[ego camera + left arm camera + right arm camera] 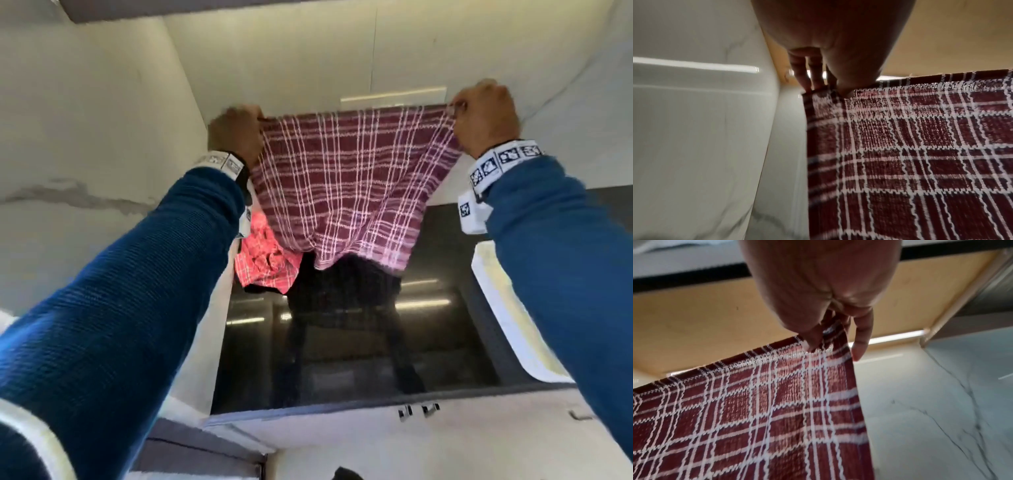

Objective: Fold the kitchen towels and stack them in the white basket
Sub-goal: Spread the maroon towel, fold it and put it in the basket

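Observation:
A maroon kitchen towel [346,185] with white check lines hangs spread in the air above a black glossy cooktop [359,342]. My left hand [236,132] pinches its upper left corner and my right hand [483,113] pinches its upper right corner. The top edge runs taut between them and the lower part sags toward the cooktop. In the left wrist view the fingers [813,78] clamp the towel [910,154] corner; in the right wrist view the thumb and fingers [813,339] pinch the towel [756,418] corner. A crumpled red checked towel [263,257] lies at the cooktop's left rear.
White marble-look wall panels [85,137] stand left and behind. A white counter strip [212,308] borders the cooktop's left side, and a white edge [507,308] sits at its right. Cabinet fronts with small handles [418,409] run below. No basket shows.

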Demonstrator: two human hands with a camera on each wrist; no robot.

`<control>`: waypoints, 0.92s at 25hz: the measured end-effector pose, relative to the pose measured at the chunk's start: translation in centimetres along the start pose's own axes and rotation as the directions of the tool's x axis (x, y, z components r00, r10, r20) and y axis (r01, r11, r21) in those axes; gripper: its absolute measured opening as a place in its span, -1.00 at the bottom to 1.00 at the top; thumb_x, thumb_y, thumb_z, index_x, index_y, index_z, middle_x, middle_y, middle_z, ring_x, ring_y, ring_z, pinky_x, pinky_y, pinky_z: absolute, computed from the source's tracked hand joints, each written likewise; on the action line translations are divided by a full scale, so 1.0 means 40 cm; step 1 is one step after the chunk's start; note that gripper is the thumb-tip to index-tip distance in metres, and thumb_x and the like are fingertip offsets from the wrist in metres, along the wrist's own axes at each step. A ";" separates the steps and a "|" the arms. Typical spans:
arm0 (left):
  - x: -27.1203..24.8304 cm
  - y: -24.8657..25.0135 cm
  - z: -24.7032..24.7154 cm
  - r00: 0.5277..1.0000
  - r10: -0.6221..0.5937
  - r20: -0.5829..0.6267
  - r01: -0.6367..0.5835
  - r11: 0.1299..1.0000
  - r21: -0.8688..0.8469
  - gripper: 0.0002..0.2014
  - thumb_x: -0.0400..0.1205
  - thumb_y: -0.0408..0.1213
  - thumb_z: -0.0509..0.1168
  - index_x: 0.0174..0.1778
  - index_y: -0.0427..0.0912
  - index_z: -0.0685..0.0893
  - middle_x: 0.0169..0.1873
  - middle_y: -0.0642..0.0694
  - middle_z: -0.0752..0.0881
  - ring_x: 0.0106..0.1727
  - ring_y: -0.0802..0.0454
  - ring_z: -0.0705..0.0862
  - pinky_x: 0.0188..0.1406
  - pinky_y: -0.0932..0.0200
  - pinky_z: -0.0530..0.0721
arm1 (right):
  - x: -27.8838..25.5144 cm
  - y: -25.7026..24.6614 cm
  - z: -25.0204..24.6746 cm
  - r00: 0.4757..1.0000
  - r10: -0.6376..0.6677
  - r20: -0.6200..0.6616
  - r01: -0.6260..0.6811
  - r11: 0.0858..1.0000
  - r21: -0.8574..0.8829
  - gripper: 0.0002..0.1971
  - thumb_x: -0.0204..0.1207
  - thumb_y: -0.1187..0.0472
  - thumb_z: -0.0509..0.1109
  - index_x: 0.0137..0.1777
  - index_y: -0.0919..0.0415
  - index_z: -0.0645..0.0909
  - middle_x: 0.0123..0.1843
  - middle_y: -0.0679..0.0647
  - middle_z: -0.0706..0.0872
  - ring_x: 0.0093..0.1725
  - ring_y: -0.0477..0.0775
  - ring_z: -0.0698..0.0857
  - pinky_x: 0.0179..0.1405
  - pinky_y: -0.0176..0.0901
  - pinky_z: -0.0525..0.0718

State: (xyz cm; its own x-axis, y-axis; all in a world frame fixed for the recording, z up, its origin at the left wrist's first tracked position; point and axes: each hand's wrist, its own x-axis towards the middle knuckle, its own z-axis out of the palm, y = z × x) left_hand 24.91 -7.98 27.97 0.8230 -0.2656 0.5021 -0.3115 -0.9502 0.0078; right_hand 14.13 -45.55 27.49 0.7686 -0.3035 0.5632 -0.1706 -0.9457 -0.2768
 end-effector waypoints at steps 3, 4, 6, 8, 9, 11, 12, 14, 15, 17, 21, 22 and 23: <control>-0.107 0.018 -0.193 0.945 -0.172 -0.280 0.169 0.985 -0.035 -0.72 0.67 -0.35 0.12 0.19 -0.16 0.69 0.18 -0.26 0.71 0.25 -0.33 0.62 0.18 -0.20 0.59 | -0.019 0.005 -0.170 0.972 -0.076 -0.223 0.099 0.990 0.097 -0.61 0.59 0.31 0.19 0.25 0.19 0.79 0.20 0.33 0.78 0.16 0.40 0.73 0.25 0.14 0.67; -0.126 0.025 -0.207 0.923 -0.224 -0.313 0.199 0.974 -0.111 -0.71 0.67 -0.33 0.11 0.19 -0.15 0.69 0.20 -0.23 0.68 0.28 -0.30 0.59 0.15 -0.18 0.57 | -0.034 0.022 -0.178 0.969 -0.066 -0.239 0.089 0.992 0.087 -0.60 0.58 0.29 0.18 0.26 0.16 0.77 0.20 0.29 0.79 0.19 0.40 0.70 0.28 0.19 0.62; -0.293 0.085 -0.207 0.908 -0.266 -0.324 0.204 0.955 -0.213 -0.72 0.66 -0.33 0.13 0.20 -0.14 0.68 0.25 -0.19 0.63 0.30 -0.21 0.57 0.02 -0.08 0.57 | -0.153 0.110 -0.188 0.975 -0.075 -0.210 0.087 0.995 0.048 -0.62 0.59 0.25 0.19 0.28 0.13 0.75 0.18 0.24 0.79 0.21 0.41 0.67 0.26 0.22 0.57; -0.388 0.103 -0.152 0.909 -0.259 -0.325 0.139 0.927 -0.350 -0.74 0.62 -0.40 0.21 0.18 -0.16 0.68 0.26 -0.17 0.61 0.23 -0.15 0.62 -0.08 -0.01 0.57 | -0.263 0.161 -0.152 0.972 -0.060 -0.228 0.083 0.992 0.097 -0.65 0.60 0.25 0.22 0.26 0.15 0.76 0.12 0.23 0.81 0.16 0.39 0.69 0.16 0.15 0.64; -0.427 0.102 -0.128 0.914 -0.249 -0.321 0.116 0.917 -0.382 -0.75 0.62 -0.43 0.23 0.17 -0.18 0.69 0.24 -0.18 0.62 0.14 -0.16 0.67 -0.11 -0.01 0.60 | -0.310 0.172 -0.139 0.973 -0.052 -0.226 0.090 0.983 0.162 -0.67 0.61 0.29 0.24 0.23 0.17 0.78 0.11 0.24 0.81 0.15 0.38 0.68 0.15 0.10 0.64; -0.522 0.094 -0.055 0.925 -0.233 -0.301 0.094 0.907 -0.411 -0.76 0.65 -0.46 0.21 0.15 -0.20 0.71 0.20 -0.18 0.63 -0.01 -0.24 0.72 -0.18 -0.09 0.70 | -0.431 0.192 -0.097 0.983 -0.026 -0.183 0.075 0.961 0.265 -0.68 0.61 0.42 0.25 0.19 0.26 0.80 0.12 0.30 0.80 0.14 0.40 0.67 0.19 0.07 0.61; -0.577 0.088 -0.015 0.937 -0.232 -0.263 0.103 0.898 -0.427 -0.75 0.66 -0.46 0.21 0.14 -0.18 0.73 0.19 -0.17 0.64 -0.06 -0.27 0.73 -0.22 -0.13 0.72 | -0.492 0.202 -0.069 0.988 -0.017 -0.156 0.064 0.952 0.300 -0.67 0.60 0.46 0.24 0.18 0.28 0.81 0.11 0.31 0.80 0.13 0.41 0.68 0.18 0.07 0.61; -0.728 0.107 0.063 0.969 -0.200 -0.148 0.117 0.892 -0.436 -0.73 0.64 -0.45 0.21 0.14 -0.17 0.75 0.15 -0.15 0.67 -0.11 -0.29 0.73 -0.23 -0.09 0.70 | -0.642 0.245 -0.005 0.999 0.012 -0.030 -0.002 0.950 0.313 -0.65 0.59 0.52 0.25 0.18 0.29 0.81 0.13 0.27 0.79 0.14 0.38 0.70 0.22 0.04 0.62; -0.819 0.133 0.093 0.984 -0.163 -0.072 0.119 0.901 -0.417 -0.72 0.62 -0.40 0.20 0.15 -0.19 0.76 0.14 -0.17 0.71 -0.10 -0.29 0.75 -0.21 -0.08 0.69 | -0.726 0.286 0.025 0.997 0.038 0.069 -0.057 0.952 0.301 -0.65 0.58 0.54 0.27 0.19 0.29 0.81 0.15 0.25 0.78 0.15 0.34 0.70 0.25 0.03 0.62; -0.971 0.167 0.159 0.987 -0.100 0.124 0.139 0.919 -0.370 -0.71 0.62 -0.34 0.20 0.13 -0.21 0.78 0.07 -0.23 0.80 -0.07 -0.29 0.78 -0.16 -0.08 0.70 | -0.869 0.355 0.094 0.971 0.042 0.236 -0.106 0.958 0.267 -0.65 0.56 0.56 0.31 0.18 0.28 0.81 0.16 0.23 0.78 0.16 0.33 0.71 0.29 0.06 0.64; -1.161 0.211 0.251 0.840 -0.176 0.514 0.302 0.938 -0.172 -0.72 0.66 -0.50 0.24 0.11 -0.13 0.79 -0.02 -0.21 0.82 -0.04 -0.25 0.79 -0.11 0.00 0.67 | -1.090 0.438 0.165 0.855 -0.075 0.514 -0.037 0.978 0.204 -0.69 0.49 0.61 0.40 0.10 0.35 0.85 0.16 0.29 0.83 0.15 0.35 0.78 0.27 0.06 0.66; -1.190 0.217 0.259 0.804 -0.194 0.562 0.328 0.933 -0.147 -0.71 0.67 -0.52 0.23 0.12 -0.13 0.78 -0.01 -0.20 0.83 -0.05 -0.22 0.79 -0.10 0.00 0.68 | -1.121 0.452 0.166 0.834 -0.073 0.547 -0.044 0.979 0.198 -0.71 0.50 0.61 0.41 0.10 0.37 0.85 0.22 0.31 0.82 0.23 0.36 0.76 0.35 0.09 0.64; -1.210 0.223 0.258 0.776 -0.209 0.596 0.347 0.930 -0.125 -0.71 0.69 -0.53 0.22 0.15 -0.14 0.77 0.00 -0.20 0.83 -0.07 -0.18 0.78 -0.10 0.02 0.68 | -1.142 0.461 0.164 0.814 -0.059 0.578 -0.068 0.978 0.196 -0.72 0.53 0.59 0.41 0.13 0.38 0.84 0.31 0.29 0.79 0.35 0.35 0.72 0.46 0.12 0.58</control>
State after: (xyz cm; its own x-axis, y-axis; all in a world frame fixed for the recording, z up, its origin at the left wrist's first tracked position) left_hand -12.81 -5.30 -5.17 0.9864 -0.1043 -0.1273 -0.0637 -0.9550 0.2895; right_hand -20.09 -48.38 -8.46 0.9921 -0.1232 0.0243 -0.0982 -0.8816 -0.4618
